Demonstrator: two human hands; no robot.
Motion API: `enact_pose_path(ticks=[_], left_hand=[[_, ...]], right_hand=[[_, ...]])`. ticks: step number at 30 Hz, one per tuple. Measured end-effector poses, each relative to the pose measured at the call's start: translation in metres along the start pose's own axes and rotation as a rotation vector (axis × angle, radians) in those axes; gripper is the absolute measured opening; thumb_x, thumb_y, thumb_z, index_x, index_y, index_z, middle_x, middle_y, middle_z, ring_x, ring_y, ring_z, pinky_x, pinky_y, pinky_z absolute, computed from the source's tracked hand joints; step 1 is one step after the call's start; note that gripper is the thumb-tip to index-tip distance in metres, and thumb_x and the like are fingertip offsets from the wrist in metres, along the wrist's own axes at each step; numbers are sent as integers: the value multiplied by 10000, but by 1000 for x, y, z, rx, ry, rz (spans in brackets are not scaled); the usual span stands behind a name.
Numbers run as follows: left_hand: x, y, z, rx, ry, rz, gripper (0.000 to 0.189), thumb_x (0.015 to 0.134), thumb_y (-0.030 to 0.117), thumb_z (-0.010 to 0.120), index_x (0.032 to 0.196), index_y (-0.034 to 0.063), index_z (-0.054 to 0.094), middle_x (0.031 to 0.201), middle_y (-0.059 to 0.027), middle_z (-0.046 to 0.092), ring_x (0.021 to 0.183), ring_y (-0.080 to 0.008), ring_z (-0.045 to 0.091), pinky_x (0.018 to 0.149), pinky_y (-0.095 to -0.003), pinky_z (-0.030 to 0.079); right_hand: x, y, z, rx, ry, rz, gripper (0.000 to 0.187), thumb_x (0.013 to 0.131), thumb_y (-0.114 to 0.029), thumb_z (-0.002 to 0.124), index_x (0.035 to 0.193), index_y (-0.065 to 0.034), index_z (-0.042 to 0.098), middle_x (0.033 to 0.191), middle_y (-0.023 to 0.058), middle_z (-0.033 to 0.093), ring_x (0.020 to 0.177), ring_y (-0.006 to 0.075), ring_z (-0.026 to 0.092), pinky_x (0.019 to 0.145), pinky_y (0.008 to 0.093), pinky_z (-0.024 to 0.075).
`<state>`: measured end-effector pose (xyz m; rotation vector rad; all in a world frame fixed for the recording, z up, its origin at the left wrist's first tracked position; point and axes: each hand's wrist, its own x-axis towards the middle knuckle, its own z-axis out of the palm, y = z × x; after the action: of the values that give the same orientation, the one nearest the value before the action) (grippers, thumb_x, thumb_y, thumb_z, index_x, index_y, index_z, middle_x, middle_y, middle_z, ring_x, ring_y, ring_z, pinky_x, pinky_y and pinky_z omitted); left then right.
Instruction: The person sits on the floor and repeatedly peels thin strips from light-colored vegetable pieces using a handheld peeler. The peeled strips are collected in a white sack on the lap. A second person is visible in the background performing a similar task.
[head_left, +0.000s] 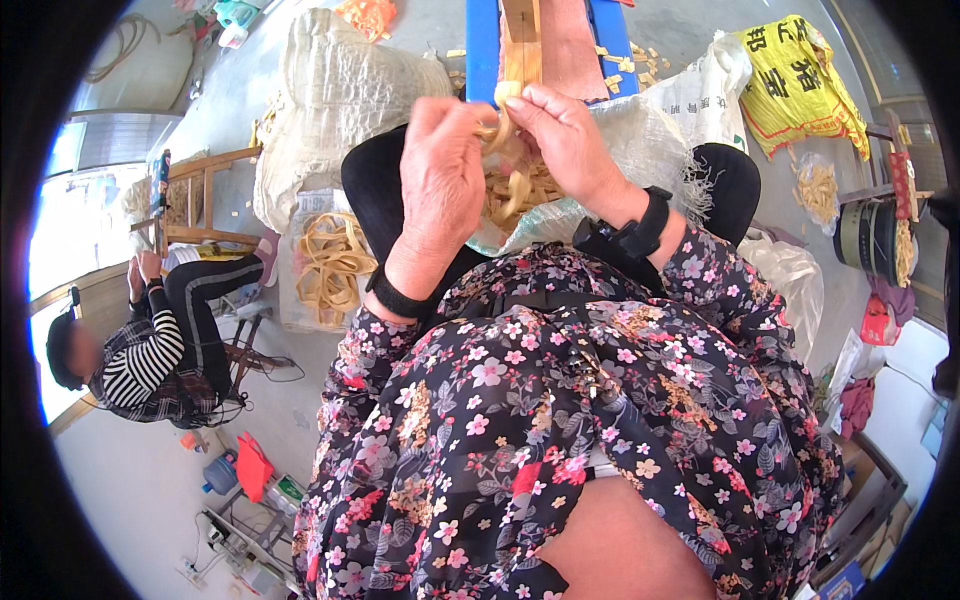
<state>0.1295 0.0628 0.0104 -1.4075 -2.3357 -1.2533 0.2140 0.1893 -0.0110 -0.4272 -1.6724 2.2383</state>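
Note:
Both of my hands hold one pale yellow strip at the near end of a wooden block (523, 56). The fingers of my left hand (574, 142) pinch a rounded, folded part of the strip (510, 94) against the block's end. My right hand (442, 169), slightly blurred, grips the strip just left of it, and a curled length hangs down between the hands. Below them an open woven sack (499, 244) lies between my knees with many small folded yellow pieces (540, 187) in it. The block stands on a blue bench (484, 52) beside a pink cloth (574, 56).
Coiled yellow strips (334, 266) lie on a sack at my left. White woven sacks (352, 105) flank the bench, and small pieces (622, 64) lie scattered near it. A yellow printed sack (802, 82) is at the far right. Another person (150, 345) sits at the left by a wooden frame (202, 232).

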Motion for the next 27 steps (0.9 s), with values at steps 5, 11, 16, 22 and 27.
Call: enact_pose_path(ticks=[5,11,16,22,27], left_hand=[[8,3,-2,-136,117,109,238,854,-87,501,1035,28,603,898,-146,598,851,-346,615,753,-350,508],[9,-2,-4,-755,-121,-368,81,941,8,578,1019,12,598,940,-47,661,830,-144,633,760,-248,509],[12,8,-8,-1087,-90,-436,141,925,32,643,1051,9,584,949,-17,644,886,-80,611,842,-217,493],[17,6,-6,-915,-56,-280,183,918,-11,626,1091,8,570,961,-18,640,893,-79,617,844,-219,498],[16,-6,-5,-888,-123,-274,163,943,13,599,1101,-18,574,909,-31,652,817,-101,645,762,-225,532]], right_hand=[[-1,-13,-11,753,-486,630,198,1027,-277,479,981,-108,573,734,10,550,438,78,433,402,226,357],[-13,-25,-13,-607,-216,-461,279,981,-306,545,885,-47,583,694,136,559,603,313,572,567,399,443],[-14,-43,-24,-937,-46,-715,159,888,-204,667,844,-65,602,712,132,612,663,344,610,569,410,466],[-9,-52,-23,-379,-169,-388,193,941,-140,646,1107,-61,703,879,3,706,676,40,556,587,227,446],[-17,-45,-20,135,-382,122,215,964,-162,619,1133,-57,699,720,-75,558,595,2,433,531,157,337]])
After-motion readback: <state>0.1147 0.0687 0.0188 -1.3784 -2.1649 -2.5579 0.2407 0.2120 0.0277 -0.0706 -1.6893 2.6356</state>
